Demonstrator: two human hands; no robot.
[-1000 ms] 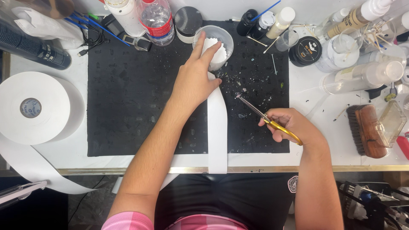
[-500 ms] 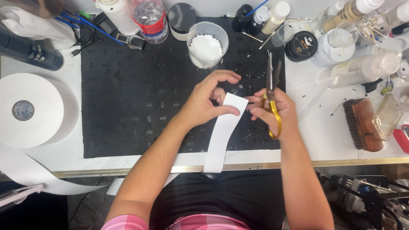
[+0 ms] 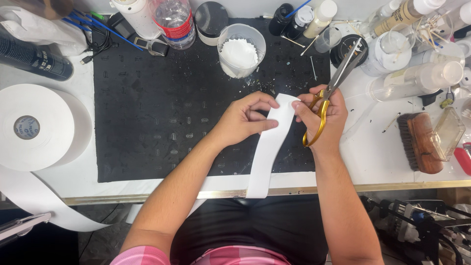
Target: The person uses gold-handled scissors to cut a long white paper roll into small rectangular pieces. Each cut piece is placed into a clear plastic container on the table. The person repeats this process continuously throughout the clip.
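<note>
White tabletop (image 3: 378,162) carries a black mat (image 3: 147,113), a big paper roll (image 3: 37,127), a cup (image 3: 241,49), bottles and a brush (image 3: 416,142). Left hand (image 3: 243,120) pinches the strip (image 3: 270,147) over the mat; right hand (image 3: 324,118) grips scissors (image 3: 336,81) and touches the strip top. The strip's lower end hides below the table edge.

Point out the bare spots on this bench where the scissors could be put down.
Best is the black mat left of the left hand, between the paper roll and the clear cup. A narrow white tabletop patch lies between the right hand and the wooden brush. The back row of bottles is crowded.
</note>
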